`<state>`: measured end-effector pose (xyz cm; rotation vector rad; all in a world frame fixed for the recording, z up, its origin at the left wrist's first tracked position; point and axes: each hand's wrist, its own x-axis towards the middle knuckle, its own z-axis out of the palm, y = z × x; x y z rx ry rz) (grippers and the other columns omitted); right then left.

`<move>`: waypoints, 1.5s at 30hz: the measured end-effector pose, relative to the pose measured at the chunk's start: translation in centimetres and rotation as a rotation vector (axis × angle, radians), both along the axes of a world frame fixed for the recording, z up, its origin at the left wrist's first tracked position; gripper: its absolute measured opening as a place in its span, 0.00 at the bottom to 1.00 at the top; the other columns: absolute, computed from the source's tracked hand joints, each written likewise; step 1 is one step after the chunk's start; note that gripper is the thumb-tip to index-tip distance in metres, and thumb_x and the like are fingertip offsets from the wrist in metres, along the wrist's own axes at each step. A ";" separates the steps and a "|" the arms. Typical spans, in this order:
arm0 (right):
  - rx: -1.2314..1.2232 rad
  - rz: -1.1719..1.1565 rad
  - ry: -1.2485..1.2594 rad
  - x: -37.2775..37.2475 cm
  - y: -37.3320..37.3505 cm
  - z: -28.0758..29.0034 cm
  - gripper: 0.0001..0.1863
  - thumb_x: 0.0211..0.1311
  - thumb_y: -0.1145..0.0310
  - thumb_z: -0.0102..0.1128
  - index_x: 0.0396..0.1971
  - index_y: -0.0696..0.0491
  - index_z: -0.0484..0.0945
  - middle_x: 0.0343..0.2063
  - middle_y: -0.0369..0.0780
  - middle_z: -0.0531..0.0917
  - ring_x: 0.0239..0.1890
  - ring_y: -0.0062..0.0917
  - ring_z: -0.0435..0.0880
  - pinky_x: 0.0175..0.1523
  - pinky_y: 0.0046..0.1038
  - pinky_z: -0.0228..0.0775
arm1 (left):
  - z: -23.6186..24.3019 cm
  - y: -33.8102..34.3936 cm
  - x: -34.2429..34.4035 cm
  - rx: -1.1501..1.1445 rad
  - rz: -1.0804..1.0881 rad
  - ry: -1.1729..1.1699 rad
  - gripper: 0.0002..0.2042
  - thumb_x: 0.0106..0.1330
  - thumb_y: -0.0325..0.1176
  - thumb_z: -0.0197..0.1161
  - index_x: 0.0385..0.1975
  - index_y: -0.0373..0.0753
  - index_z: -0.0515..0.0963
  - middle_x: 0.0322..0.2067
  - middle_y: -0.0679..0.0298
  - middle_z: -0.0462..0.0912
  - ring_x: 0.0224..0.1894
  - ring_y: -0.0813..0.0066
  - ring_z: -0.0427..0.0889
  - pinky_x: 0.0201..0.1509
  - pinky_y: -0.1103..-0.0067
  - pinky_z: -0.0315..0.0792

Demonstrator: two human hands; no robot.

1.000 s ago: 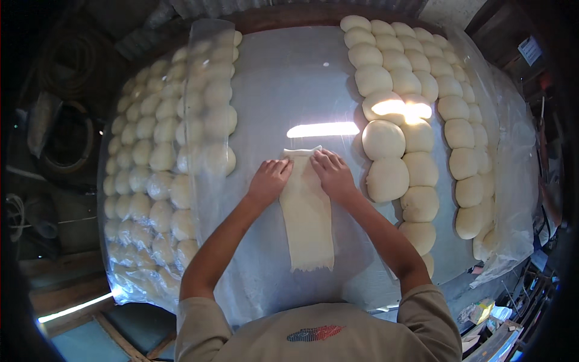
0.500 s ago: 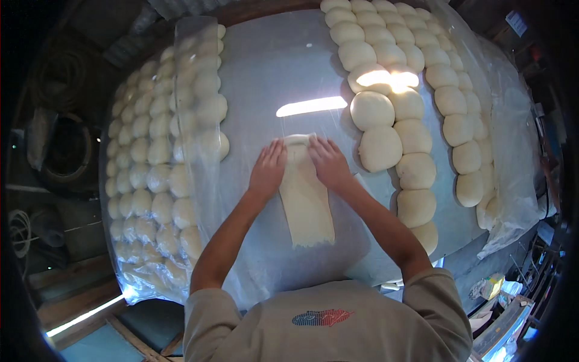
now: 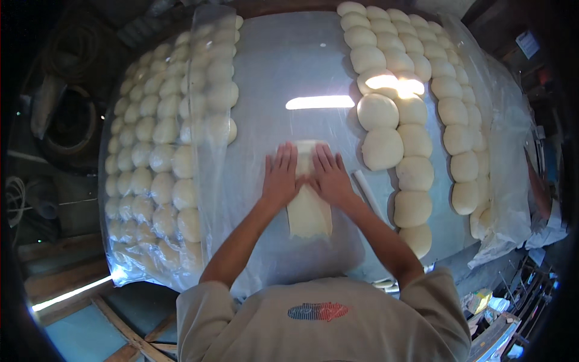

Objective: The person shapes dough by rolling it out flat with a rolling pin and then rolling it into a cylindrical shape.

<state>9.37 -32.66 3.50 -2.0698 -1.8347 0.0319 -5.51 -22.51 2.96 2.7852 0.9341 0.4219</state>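
Observation:
A flat, pale strip of dough (image 3: 309,214) lies lengthwise on the smooth grey tabletop, its near end ragged. Across its far end runs a thicker, folded-over or rolled edge (image 3: 310,145). My left hand (image 3: 281,175) rests flat on the strip's left side, fingers stretched toward that far edge. On the right side my right hand (image 3: 329,174) lies the same way, its fingers extended. The two thumbs meet, or nearly meet, over the middle of the strip. A white rod (image 3: 368,192) lies just right of my right hand, partly hidden by my forearm.
Rows of round dough balls (image 3: 384,149) stand to the right, some beside a clear plastic sheet (image 3: 503,163). More dough balls (image 3: 164,160) fill the left side, under another plastic sheet (image 3: 211,120). The grey table surface (image 3: 283,54) stretches away between them.
Both hands have come inward from the corners of the dough's far end and now lie flat over the strip, thumbs together. More of the white rod shows. The whole view has shifted slightly.

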 end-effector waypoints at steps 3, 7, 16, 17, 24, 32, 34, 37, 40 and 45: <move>-0.129 -0.020 -0.001 -1.1 -4.6 1.3 0.32 0.63 0.55 0.52 0.61 0.61 0.63 0.66 0.48 0.60 0.69 0.40 0.56 0.69 0.50 0.46 | 2.8 -4.1 -2.8 -0.145 -0.076 0.219 0.34 0.68 0.52 0.49 0.66 0.32 0.55 0.70 0.50 0.48 0.73 0.58 0.45 0.71 0.52 0.41; -0.316 -0.054 0.112 0.9 -1.4 6.1 0.31 0.63 0.58 0.52 0.61 0.60 0.62 0.65 0.48 0.61 0.68 0.40 0.58 0.68 0.52 0.49 | 9.0 -1.8 -0.3 -0.354 -0.103 0.497 0.34 0.68 0.53 0.48 0.65 0.32 0.57 0.69 0.50 0.51 0.72 0.58 0.49 0.71 0.54 0.42; -0.032 -0.072 -0.013 -2.5 -5.9 0.4 0.30 0.63 0.61 0.51 0.62 0.61 0.61 0.64 0.51 0.63 0.68 0.41 0.58 0.68 0.53 0.49 | 2.6 -5.4 -2.9 -0.151 -0.072 0.165 0.41 0.66 0.55 0.51 0.67 0.27 0.48 0.69 0.42 0.46 0.72 0.50 0.45 0.71 0.54 0.43; -0.089 -0.094 -0.028 -3.6 -8.8 -0.3 0.31 0.62 0.61 0.52 0.62 0.61 0.61 0.63 0.51 0.64 0.68 0.42 0.59 0.68 0.53 0.49 | 2.4 -7.9 -4.4 -0.225 -0.102 0.189 0.42 0.66 0.55 0.51 0.67 0.26 0.47 0.69 0.41 0.45 0.72 0.49 0.44 0.71 0.53 0.43; -0.800 -0.060 0.246 -1.0 -4.7 8.4 0.28 0.64 0.58 0.50 0.58 0.62 0.67 0.57 0.53 0.71 0.63 0.40 0.68 0.65 0.49 0.56 | 8.9 -5.7 -3.9 -0.556 -0.155 0.553 0.39 0.65 0.50 0.55 0.66 0.26 0.50 0.67 0.42 0.52 0.71 0.49 0.49 0.70 0.51 0.47; -0.043 -0.084 0.033 -5.0 -11.3 0.7 0.35 0.62 0.56 0.53 0.62 0.64 0.58 0.65 0.53 0.60 0.69 0.41 0.57 0.68 0.49 0.50 | 1.3 -11.0 -6.6 -0.177 -0.007 0.048 0.37 0.66 0.47 0.55 0.66 0.26 0.51 0.68 0.41 0.50 0.71 0.49 0.49 0.70 0.52 0.47; -0.163 -0.074 0.044 -6.6 -14.5 0.7 0.37 0.62 0.56 0.53 0.64 0.65 0.56 0.66 0.53 0.57 0.70 0.41 0.53 0.69 0.50 0.48 | 1.6 -13.4 -8.1 -0.203 -0.043 0.119 0.37 0.66 0.47 0.55 0.66 0.26 0.51 0.68 0.42 0.48 0.71 0.49 0.49 0.70 0.53 0.47; -0.134 -0.058 -0.004 -5.5 -13.8 3.0 0.32 0.62 0.57 0.54 0.60 0.63 0.63 0.62 0.54 0.65 0.65 0.43 0.63 0.66 0.49 0.54 | 3.9 -13.9 -9.2 -0.278 -0.092 0.243 0.37 0.66 0.48 0.54 0.65 0.26 0.51 0.68 0.41 0.48 0.71 0.50 0.49 0.70 0.53 0.48; -0.500 -0.037 0.269 -3.0 -11.9 5.6 0.27 0.61 0.57 0.55 0.54 0.61 0.70 0.55 0.53 0.73 0.57 0.44 0.73 0.61 0.49 0.61 | 8.7 -10.6 -7.9 -0.583 -0.058 0.354 0.35 0.67 0.47 0.54 0.65 0.26 0.53 0.67 0.41 0.51 0.71 0.51 0.51 0.69 0.53 0.50; 0.053 -0.175 0.239 -4.4 -10.7 3.0 0.29 0.61 0.59 0.56 0.57 0.62 0.65 0.58 0.52 0.70 0.60 0.46 0.69 0.64 0.48 0.58 | 3.8 -9.8 -7.2 -0.175 0.082 0.131 0.35 0.67 0.47 0.53 0.65 0.26 0.53 0.66 0.42 0.54 0.71 0.54 0.51 0.70 0.52 0.45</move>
